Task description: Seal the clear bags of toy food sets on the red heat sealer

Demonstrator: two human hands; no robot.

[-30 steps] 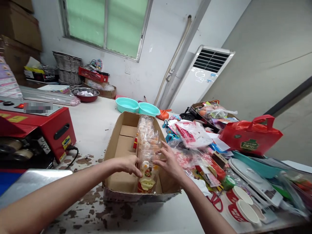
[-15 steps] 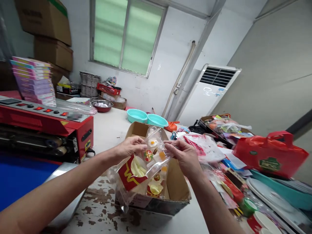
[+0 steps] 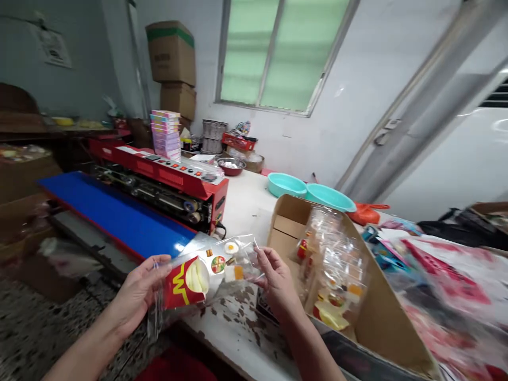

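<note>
A clear plastic bag (image 3: pixel 218 264) is stretched sideways between my two hands, in front of the cardboard box. Inside it show a red fries carton (image 3: pixel 184 283) with a yellow "W" mark, a small fried egg, a pizza-like disc and other small toy food pieces. My left hand (image 3: pixel 145 280) pinches the bag's left end, by the carton. At the right end, my right hand (image 3: pixel 273 270) grips the plastic between thumb and fingers. Several similar filled bags (image 3: pixel 333 280) stand in the open cardboard box (image 3: pixel 377 323), right of my right hand.
A red sealing machine (image 3: pixel 174 180) with a blue conveyor belt (image 3: pixel 115 211) stands to the left. Two turquoise basins (image 3: pixel 288 185) sit behind the box. Plastic packaging (image 3: pixel 444 270) crowds the right side. The white tabletop (image 3: pixel 246 196) has worn patches near its front edge.
My view has turned left. Both hands have carried the bag from above the box to its left, towards the machine's belt, and the bag now lies more level.
</note>
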